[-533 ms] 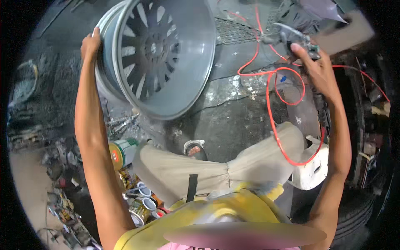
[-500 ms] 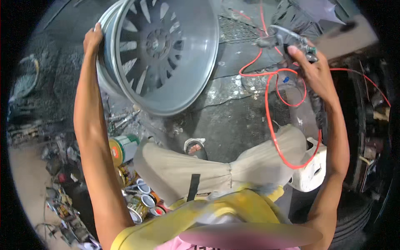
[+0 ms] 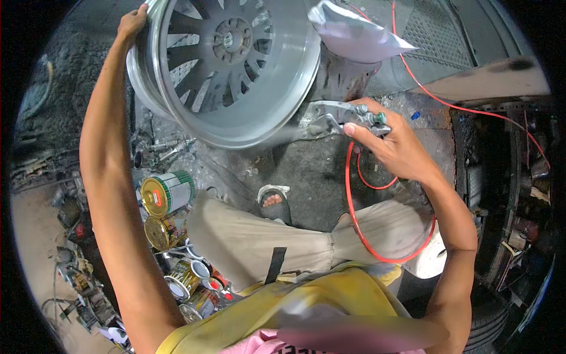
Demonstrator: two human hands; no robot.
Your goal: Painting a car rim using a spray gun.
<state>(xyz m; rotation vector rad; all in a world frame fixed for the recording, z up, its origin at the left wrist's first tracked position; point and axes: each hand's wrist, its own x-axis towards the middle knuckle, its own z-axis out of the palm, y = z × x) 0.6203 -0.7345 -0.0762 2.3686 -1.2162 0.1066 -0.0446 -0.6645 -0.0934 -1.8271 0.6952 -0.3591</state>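
Observation:
My left hand point(image 3: 132, 23) grips the outer edge of a large grey alloy wheel rim point(image 3: 280, 71) at the upper middle, its spoked inside facing me. Closed round a metal spray gun point(image 3: 330, 109), my right hand point(image 3: 394, 147) is just right of the rim's lower edge, thumb on the gun's body. A pale haze shows between the nozzle and the rim. A red hose point(image 3: 368, 241) hangs in a loop below the gun. Beyond it, a crumpled white sheet or bag point(image 3: 348, 35) sits beside the rim.
Several paint cans point(image 3: 168, 192) lie and stand by my left leg. A white plastic stool or container point(image 3: 430, 262) is by my right leg, above a black tyre point(image 3: 489, 327). A brown board point(image 3: 495, 82) and dark clutter line the right. My sandalled foot point(image 3: 272, 200) rests on the stained floor.
My right hand has brought the spray gun down and left toward the rim's lower edge, where haze now shows. My left hand and the rim sit higher in the picture.

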